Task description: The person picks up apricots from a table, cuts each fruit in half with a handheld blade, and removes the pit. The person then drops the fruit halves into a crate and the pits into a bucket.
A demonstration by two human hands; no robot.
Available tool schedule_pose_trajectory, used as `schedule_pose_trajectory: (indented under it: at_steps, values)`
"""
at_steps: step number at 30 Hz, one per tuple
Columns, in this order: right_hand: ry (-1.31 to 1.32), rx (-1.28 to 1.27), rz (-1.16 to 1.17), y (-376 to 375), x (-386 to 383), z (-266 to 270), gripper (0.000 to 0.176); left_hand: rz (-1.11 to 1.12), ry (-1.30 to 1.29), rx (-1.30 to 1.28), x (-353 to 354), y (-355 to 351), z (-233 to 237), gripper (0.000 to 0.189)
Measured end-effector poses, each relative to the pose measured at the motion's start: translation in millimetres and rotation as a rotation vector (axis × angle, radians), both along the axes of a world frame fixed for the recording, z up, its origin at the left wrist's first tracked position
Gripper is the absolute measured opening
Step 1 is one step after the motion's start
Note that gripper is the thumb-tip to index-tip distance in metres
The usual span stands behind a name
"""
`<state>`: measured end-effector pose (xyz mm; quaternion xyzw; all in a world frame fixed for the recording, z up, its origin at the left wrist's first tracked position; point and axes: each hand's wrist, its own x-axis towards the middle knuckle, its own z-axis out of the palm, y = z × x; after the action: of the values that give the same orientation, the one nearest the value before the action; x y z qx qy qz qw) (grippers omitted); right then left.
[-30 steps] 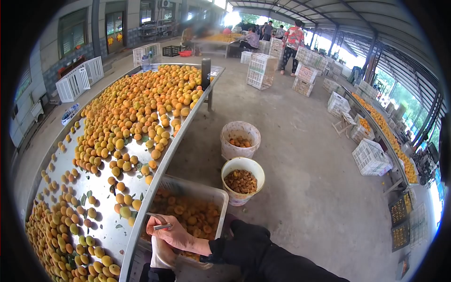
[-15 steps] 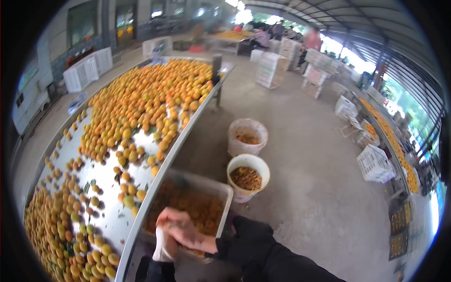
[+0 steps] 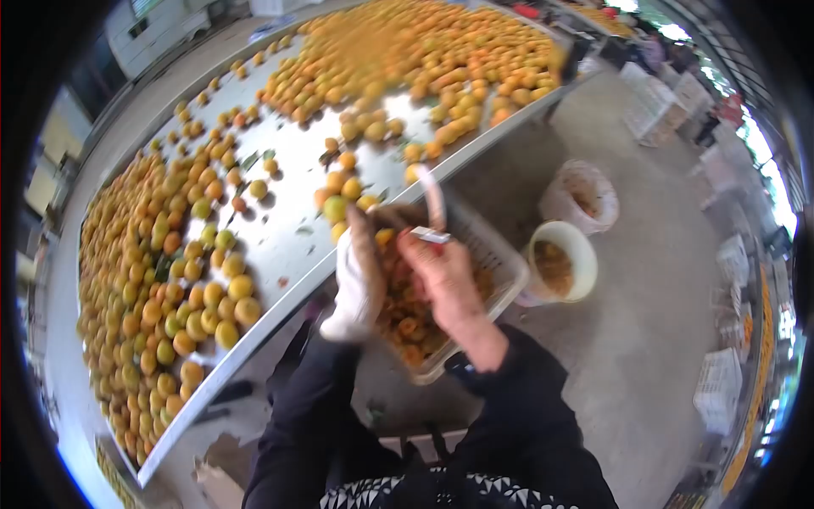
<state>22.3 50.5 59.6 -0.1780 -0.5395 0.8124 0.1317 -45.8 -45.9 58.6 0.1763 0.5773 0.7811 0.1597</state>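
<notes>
We see, largest first, the metal table, ahead of the left hand and to its left, bearing whole orange-yellow fruit spread in heaps. Below both hands, beside the table's edge, is the tray, with split fruit inside. Beyond the right hand, to its right, are the near bucket, holding brownish pieces, and the far bucket. Our left hand, in a white covering, has some fingers extended; blur prevents us from telling how far it is open or whether it has hold of a fruit. Our right hand, just beside it, is curled around the small metal tool. We judge the step in hand to be close work on single fruit over the tray; the next move calls for a steady tool, its end clear of the left fingers.
</notes>
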Motion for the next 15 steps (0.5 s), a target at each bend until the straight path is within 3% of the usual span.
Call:
schedule_pose_trajectory:
  at_steps: [3,5,8,12,15]
  values:
    - [0.229,-0.184,-0.020,-12.5,-11.4,-14.2,0.034,-0.018,0.199,0.038,-0.2,10.7,-3.3,0.067]
    - [0.110,-0.146,0.111,-2.4,-10.2,-30.0,0.029,-0.024,0.135,0.102,-4.3,11.7,-14.3,0.068]
    - [0.087,-0.283,0.152,-3.4,-6.3,-28.2,0.021,-0.071,0.030,0.081,-7.1,6.2,-24.0,0.070]
    - [0.125,-0.331,0.172,-1.0,-2.1,-23.9,0.022,-0.060,0.225,0.061,1.6,8.4,-15.9,0.065]
    - [0.099,-0.332,0.040,-6.1,-1.5,-13.0,0.024,0.008,0.342,0.048,4.5,12.0,-21.7,0.058]
